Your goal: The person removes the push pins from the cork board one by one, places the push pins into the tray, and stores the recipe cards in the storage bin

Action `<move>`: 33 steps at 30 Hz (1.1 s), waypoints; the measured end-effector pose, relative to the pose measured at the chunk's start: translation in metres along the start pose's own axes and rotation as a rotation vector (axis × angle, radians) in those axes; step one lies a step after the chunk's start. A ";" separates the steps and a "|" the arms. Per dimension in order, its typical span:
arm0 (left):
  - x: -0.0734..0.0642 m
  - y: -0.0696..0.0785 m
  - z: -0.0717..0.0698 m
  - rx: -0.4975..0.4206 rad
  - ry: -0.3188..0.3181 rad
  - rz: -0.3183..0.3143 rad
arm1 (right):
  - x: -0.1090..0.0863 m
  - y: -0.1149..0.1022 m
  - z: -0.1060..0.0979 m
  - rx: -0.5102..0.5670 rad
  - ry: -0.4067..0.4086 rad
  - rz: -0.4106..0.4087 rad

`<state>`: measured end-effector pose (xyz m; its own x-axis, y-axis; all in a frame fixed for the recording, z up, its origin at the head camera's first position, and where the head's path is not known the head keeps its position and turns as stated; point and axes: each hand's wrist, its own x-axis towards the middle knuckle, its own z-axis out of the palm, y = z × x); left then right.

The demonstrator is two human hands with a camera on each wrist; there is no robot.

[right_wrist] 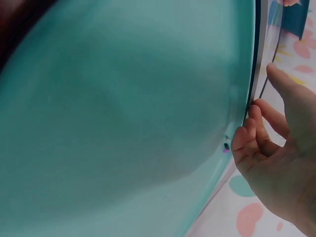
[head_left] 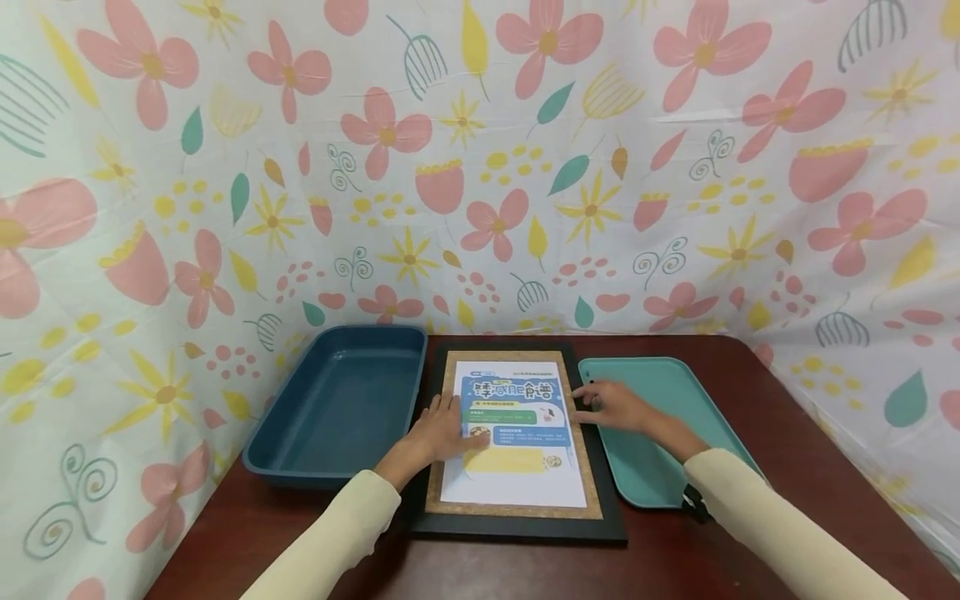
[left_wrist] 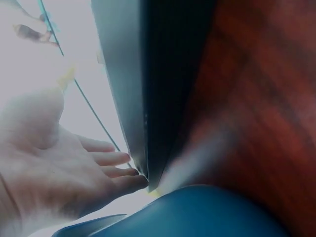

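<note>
A printed sheet (head_left: 517,492) with blue, green and yellow blocks lies on a cork-coloured panel inside a black picture frame (head_left: 517,527). My left hand (head_left: 441,429) rests on the sheet's left side with its fingers extended. In the left wrist view, that hand's fingertips (left_wrist: 140,182) reach the frame's side. My right hand (head_left: 617,407) is at the frame's right side, over the edge of a teal tray (head_left: 652,467). In the right wrist view its fingers are loosely bent at the frame's edge, the thumb apart. A thin line runs beside the frame; what it belongs to, I cannot tell.
A deep blue tray (head_left: 341,408) stands left of the frame, close to it. The teal tray lies flat on the right, with a small dark object (head_left: 693,502) near its front edge. Flowered cloth (head_left: 480,167) hangs behind the dark red table (head_left: 525,575).
</note>
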<state>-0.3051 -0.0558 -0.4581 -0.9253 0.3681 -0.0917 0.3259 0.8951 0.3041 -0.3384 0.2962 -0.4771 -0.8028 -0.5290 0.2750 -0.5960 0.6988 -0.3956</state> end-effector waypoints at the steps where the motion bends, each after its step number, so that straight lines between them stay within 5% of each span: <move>1: -0.001 0.000 0.001 -0.006 0.004 -0.009 | 0.000 -0.002 0.001 0.005 -0.004 0.000; 12: -0.015 0.004 0.003 -0.155 0.041 -0.112 | 0.001 -0.018 0.004 0.008 -0.060 0.088; 23: -0.009 0.002 0.017 -0.547 0.222 -0.227 | 0.001 -0.012 0.011 0.041 -0.040 0.073; 28: -0.006 0.003 0.019 -0.611 0.260 -0.297 | 0.002 -0.013 0.011 0.058 -0.046 0.090; 33: -0.006 0.003 0.019 -0.665 0.298 -0.295 | 0.002 -0.015 0.010 0.064 -0.049 0.101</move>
<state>-0.2948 -0.0507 -0.4746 -0.9992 -0.0291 -0.0273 -0.0391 0.5721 0.8193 -0.3311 0.2798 -0.4793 -0.8558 -0.4817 0.1886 -0.5088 0.7182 -0.4747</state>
